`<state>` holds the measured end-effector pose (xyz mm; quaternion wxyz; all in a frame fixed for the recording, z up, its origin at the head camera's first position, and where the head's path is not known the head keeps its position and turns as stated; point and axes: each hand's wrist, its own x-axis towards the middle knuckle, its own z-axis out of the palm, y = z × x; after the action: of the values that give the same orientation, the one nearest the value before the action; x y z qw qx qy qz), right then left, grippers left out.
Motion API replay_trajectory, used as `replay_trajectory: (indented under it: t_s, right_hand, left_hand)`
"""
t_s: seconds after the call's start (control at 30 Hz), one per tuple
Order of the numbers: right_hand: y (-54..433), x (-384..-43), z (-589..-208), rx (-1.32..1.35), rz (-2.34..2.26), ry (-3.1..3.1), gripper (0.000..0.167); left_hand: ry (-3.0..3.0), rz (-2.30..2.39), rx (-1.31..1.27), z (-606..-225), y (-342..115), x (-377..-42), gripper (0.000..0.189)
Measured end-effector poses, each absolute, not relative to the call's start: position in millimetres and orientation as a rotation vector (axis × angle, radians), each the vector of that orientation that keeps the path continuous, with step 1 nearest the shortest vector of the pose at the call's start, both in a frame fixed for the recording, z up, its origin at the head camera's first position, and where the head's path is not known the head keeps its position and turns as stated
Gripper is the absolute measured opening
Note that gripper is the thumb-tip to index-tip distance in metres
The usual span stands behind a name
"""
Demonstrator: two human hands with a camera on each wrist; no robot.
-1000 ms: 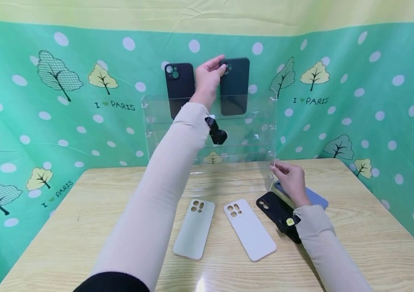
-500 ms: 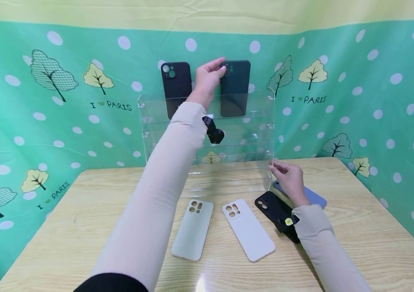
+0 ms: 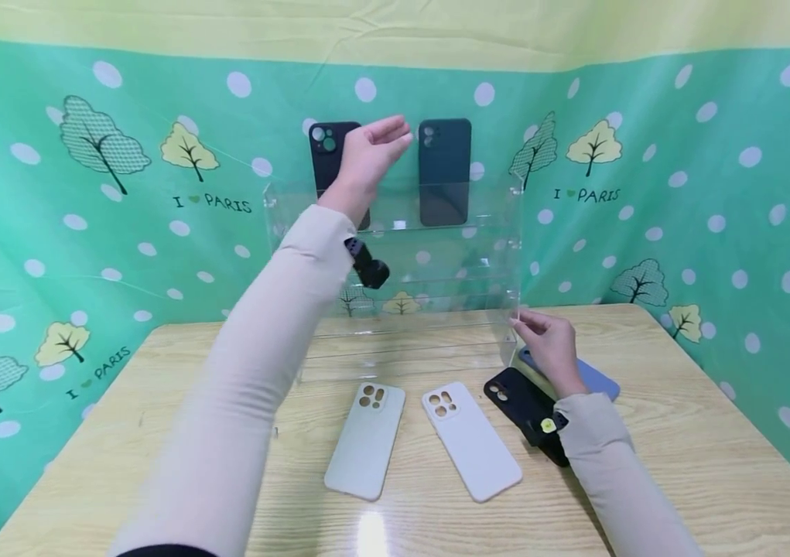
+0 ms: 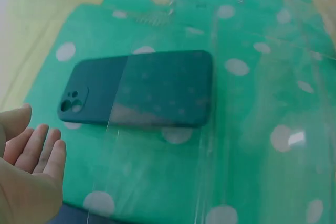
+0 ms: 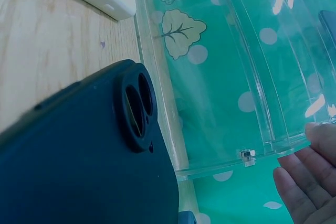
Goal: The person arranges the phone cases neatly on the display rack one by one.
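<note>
My left hand (image 3: 370, 158) is in the air at the top of a clear acrylic display rack (image 3: 395, 336), fingers extended and nothing in them. It overlaps a black phone case (image 3: 326, 158) standing on the top tier. To its right a dark green-blue phone case (image 3: 445, 166) stands upright on the same tier, its lower half behind the clear front lip. In the left wrist view, the fingers (image 4: 44, 150) are apart from this case's camera end. My right hand (image 3: 551, 348) pinches the rack's right side edge between thumb and fingers, plainly so in the right wrist view.
On the wooden table (image 3: 186, 387) in front of the rack lie a pale green phone case (image 3: 367, 441), a white one (image 3: 471, 441) and a black one (image 3: 516, 394). A blue case (image 3: 600, 381) lies behind the right wrist. A patterned green cloth (image 3: 213, 139) hangs behind.
My left hand has let go of the dark green-blue case and moved left, off its top corner. The case stays on the top tier. My right hand keeps its grip on the rack.
</note>
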<state>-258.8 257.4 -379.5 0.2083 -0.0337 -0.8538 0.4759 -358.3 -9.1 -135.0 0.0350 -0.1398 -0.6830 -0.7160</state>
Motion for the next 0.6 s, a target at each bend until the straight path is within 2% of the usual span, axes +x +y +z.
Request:
replay_trajectory:
  t_s: [0.3,0.6]
  right_hand:
    - [256,-259,-379,-0.110,1.315,-2.396,0.035]
    - [257,-255,-378,-0.108,1.303,-2.391,0.033]
  left_hand:
    - [-2.131,-2.144,-0.575,-170,-56,-315,0.046]
    - [-2.388,-2.053,-0.684,-237,-89,-263,0.047]
